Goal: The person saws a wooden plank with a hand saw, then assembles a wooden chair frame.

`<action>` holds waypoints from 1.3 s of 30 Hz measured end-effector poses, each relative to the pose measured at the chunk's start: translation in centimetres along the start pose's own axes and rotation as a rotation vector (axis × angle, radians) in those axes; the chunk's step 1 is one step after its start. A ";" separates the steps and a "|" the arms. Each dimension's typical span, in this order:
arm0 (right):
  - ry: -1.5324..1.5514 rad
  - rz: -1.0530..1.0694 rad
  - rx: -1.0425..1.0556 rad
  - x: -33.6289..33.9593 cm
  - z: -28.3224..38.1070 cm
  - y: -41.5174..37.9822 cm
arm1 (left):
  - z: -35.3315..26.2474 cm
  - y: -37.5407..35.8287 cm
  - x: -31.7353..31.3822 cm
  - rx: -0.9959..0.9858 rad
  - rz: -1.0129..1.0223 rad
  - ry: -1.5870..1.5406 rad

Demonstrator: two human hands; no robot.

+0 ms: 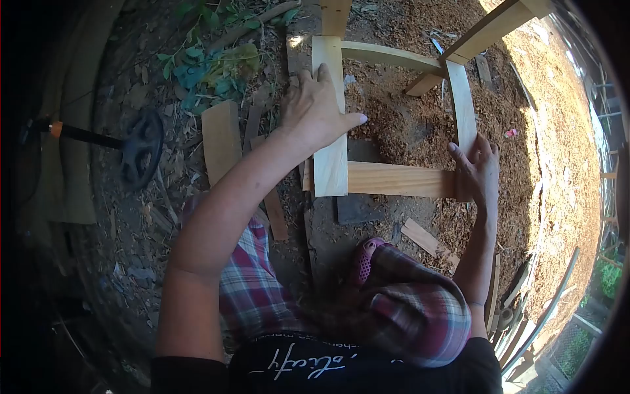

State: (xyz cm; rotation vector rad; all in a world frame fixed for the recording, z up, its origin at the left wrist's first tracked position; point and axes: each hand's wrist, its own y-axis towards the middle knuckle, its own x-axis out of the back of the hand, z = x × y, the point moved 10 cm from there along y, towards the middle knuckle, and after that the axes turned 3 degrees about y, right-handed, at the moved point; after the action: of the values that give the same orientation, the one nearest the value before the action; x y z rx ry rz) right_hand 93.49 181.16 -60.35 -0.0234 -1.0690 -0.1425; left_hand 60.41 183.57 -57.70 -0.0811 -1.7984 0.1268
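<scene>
A four-sided frame of pale wood lies before me, with a left board (pixel 330 167), a front rail (pixel 400 179), a back rail (pixel 390 55) and a curved right rail (pixel 462 98). My left hand (pixel 312 108) rests across the left board, fingers spread and thumb stretched out to the right. At the front right corner, my right hand (pixel 479 171) grips the right rail, with its thumb on the inner side and its fingers on the outer side. Two wooden posts (pixel 335 18) (pixel 489 31) extend from the back corners.
Wood shavings (pixel 407 131) cover the ground inside and right of the frame. Loose offcuts (pixel 222 141) (pixel 423 238) lie around it. A black wheel-shaped part (pixel 142 150) on a rod stands at left, below leafy plants (pixel 210 69). Long thin strips (pixel 545 315) lie at lower right.
</scene>
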 end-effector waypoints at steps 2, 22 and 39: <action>-0.027 -0.044 -0.006 0.0 0.0 -0.1 | 0.1 0.7 -0.4 0.009 0.012 -0.015; -0.042 -0.184 -0.015 0.5 0.1 -1.0 | 1.1 0.2 -0.4 -0.011 -0.140 -0.105; 0.008 -0.202 -0.063 0.8 1.1 -1.3 | 1.0 -0.1 -1.2 -0.081 -0.154 -0.166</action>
State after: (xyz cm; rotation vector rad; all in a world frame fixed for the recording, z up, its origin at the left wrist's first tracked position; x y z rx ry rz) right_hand 92.75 179.87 -59.18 0.0281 -1.0570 -0.3584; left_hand 59.68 183.32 -59.10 0.0107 -1.9681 -0.0512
